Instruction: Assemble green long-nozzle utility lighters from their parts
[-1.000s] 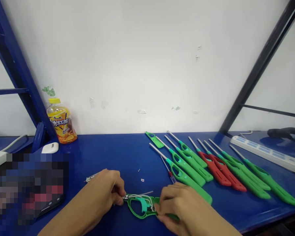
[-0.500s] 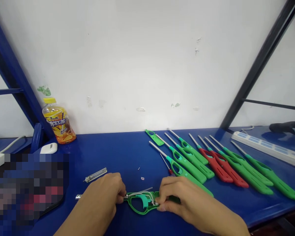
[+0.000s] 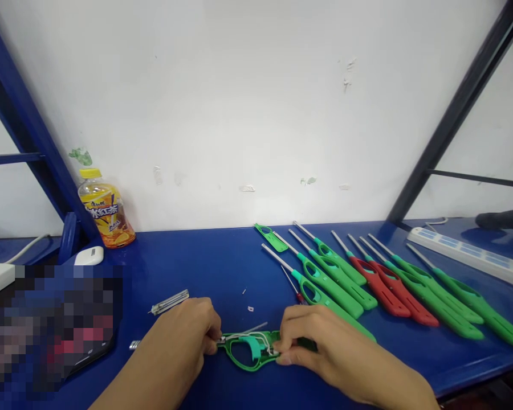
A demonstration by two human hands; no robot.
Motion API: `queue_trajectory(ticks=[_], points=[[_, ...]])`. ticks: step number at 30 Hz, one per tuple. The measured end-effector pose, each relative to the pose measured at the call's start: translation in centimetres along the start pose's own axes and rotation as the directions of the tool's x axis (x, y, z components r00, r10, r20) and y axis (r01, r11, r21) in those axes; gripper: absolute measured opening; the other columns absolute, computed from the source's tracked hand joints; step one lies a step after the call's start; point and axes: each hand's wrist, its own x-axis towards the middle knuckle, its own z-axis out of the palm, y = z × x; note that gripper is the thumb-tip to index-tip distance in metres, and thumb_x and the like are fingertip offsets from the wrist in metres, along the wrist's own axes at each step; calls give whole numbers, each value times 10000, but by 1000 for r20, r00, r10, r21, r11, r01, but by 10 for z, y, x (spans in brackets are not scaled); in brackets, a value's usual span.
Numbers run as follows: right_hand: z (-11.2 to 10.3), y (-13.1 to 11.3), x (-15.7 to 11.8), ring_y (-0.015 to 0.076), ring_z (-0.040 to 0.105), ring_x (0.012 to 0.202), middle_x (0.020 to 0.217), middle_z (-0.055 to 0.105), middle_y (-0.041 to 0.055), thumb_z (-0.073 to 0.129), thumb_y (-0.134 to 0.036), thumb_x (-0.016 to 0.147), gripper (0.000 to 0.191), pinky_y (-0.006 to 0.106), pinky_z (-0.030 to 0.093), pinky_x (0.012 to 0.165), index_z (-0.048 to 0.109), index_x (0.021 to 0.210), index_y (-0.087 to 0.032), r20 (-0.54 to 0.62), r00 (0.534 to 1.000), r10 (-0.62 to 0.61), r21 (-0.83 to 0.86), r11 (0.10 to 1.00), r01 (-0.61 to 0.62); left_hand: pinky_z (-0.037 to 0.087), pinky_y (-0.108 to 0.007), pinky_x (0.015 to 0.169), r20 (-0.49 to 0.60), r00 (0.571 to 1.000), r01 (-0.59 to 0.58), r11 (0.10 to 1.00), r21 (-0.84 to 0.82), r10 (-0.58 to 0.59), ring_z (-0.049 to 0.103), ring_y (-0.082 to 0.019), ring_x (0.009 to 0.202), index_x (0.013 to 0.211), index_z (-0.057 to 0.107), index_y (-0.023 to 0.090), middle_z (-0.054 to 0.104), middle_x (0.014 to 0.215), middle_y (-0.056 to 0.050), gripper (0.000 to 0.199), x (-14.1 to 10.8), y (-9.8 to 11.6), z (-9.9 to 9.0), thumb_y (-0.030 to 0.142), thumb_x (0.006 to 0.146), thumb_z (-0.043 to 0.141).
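Note:
An opened green gas lighter (image 3: 241,365) lies across the front of the table, its teal trigger and thin white wires showing inside the half shell. My left hand (image 3: 192,330) pinches the lighter where its metal tube meets the body; the tube's tip sticks out to the left. My right hand (image 3: 310,336) has thumb and fingers closed on the handle end, at the inner parts beside the wires. What exactly those fingertips press is partly hidden. A small white piece (image 3: 250,308) and a tiny screw (image 3: 244,291) lie just beyond. Behind my left hand is a clear slim part (image 3: 170,302).
Several assembled green lighters (image 3: 331,283) and two red lighters (image 3: 380,285) lie in a row at right. Near them are a loose green shell half (image 3: 271,238) and a screwdriver (image 3: 293,285). A power strip (image 3: 470,257), drink bottle (image 3: 106,210) and white case (image 3: 89,256) stand farther out.
The view has shifted slightly, so everything sits a little farther right. Both hands keep their hold on the lighter, with no other clear movement.

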Motion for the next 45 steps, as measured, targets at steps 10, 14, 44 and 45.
queue_trajectory(ticks=[10,14,44,45], points=[[1,0,2,127,710,916,971,740,-70,827,-172,1005,127,232,465,838,770,925,-253,2,1000,6,-1,1000,-6,547,-397,933,-3,1000,-25,1000,19,25,697,-213,958,898,712,212,756,999,-35,191,-9,3,0,333,1039,670],[2,3,2,119,708,897,971,738,-74,825,-183,1008,119,222,462,829,774,930,-257,-4,1000,-1,22,1000,1,529,-374,875,15,999,-41,999,29,41,716,-235,904,832,754,242,781,973,-66,229,-13,8,-5,168,963,581],[8,6,12,123,710,899,933,735,-56,831,-131,985,143,193,463,832,786,895,-234,-13,999,-30,72,997,30,614,-602,1012,275,943,-262,925,275,185,748,-378,1173,1212,748,181,748,1237,-146,434,4,65,-2,14,1017,398],[8,6,12,124,710,899,931,734,-55,830,-129,984,144,195,464,833,785,895,-233,-17,999,-29,74,997,30,613,-605,1015,283,940,-269,922,278,189,741,-386,1192,1187,750,179,749,1232,-144,424,5,65,-2,6,1001,411]])
